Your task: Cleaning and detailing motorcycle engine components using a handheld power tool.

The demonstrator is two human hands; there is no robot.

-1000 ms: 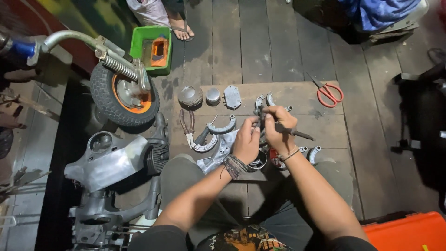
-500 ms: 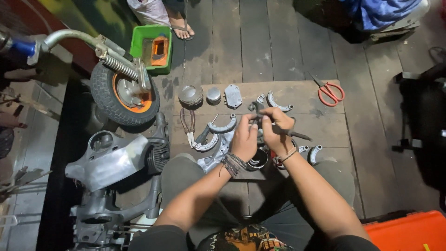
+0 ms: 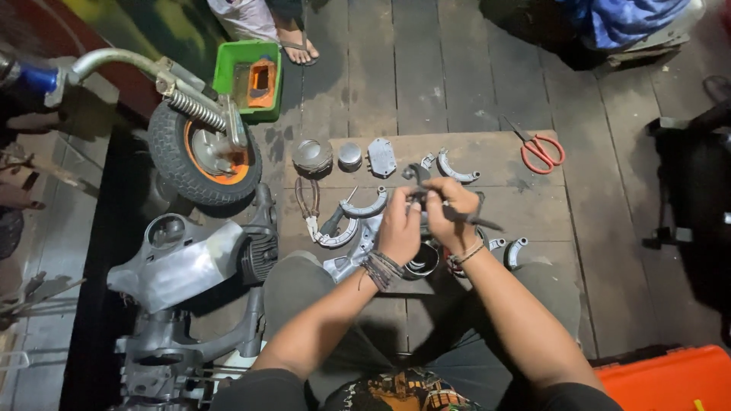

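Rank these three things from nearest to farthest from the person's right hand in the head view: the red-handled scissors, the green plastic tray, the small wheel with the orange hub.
Measured from the right hand:
1. Red-handled scissors, up and to its right on the board.
2. Small wheel with the orange hub, far to the left, off the board.
3. Green plastic tray, upper left, just beyond the wheel.

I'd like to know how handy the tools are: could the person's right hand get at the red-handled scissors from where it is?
Probably yes. The scissors lie in the open near the board's far right corner, with nothing lying between them and the right hand. But that hand already grips a dark thin tool, so it would likely need freeing first.
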